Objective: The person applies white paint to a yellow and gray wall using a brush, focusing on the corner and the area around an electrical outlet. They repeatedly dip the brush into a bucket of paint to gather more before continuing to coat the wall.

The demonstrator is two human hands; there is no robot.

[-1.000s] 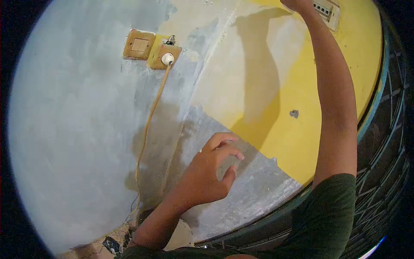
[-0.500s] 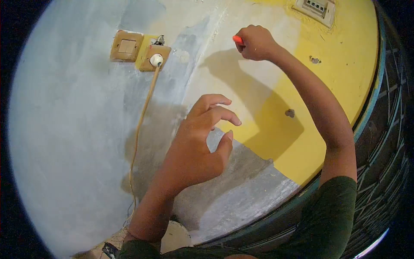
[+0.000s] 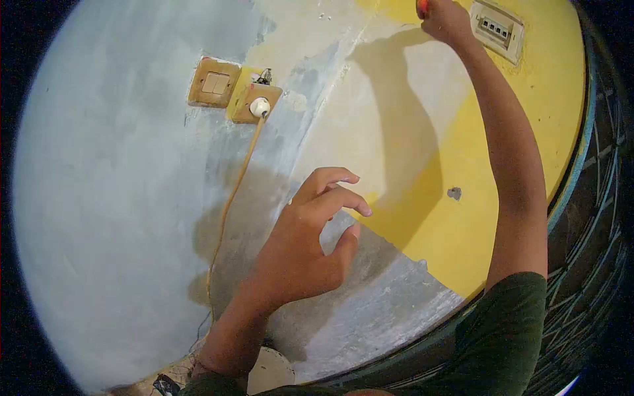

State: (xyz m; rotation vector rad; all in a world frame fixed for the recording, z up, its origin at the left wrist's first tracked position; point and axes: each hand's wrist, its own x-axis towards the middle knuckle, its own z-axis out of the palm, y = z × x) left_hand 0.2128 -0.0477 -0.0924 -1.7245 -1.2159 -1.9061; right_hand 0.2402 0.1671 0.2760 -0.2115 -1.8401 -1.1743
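My right hand point(image 3: 450, 21) is closed in a fist at the top edge of the view, against the pale upper part of the wall point(image 3: 370, 125). Out of the fist pokes the orange end of a handle point(image 3: 422, 6); the remainder is hidden by the fingers or cut off by the frame. My left hand point(image 3: 307, 241) is raised in front of the wall, lower and toward the middle. Its fingers are curved and apart from the thumb, with nothing between them.
Left of my hands are a switch plate point(image 3: 216, 82) and a socket with a white plug point(image 3: 259, 107), whose cord point(image 3: 232, 201) hangs down the wall. A multi-switch panel point(image 3: 496, 30) is beside my right hand. A white round container point(image 3: 272, 369) stands below; a dark lattice point(image 3: 591, 251) borders the right.
My right hand has moved up and to the right along the wall, still gripping the orange handle. My left hand keeps its curved pose. The view has shifted slightly.
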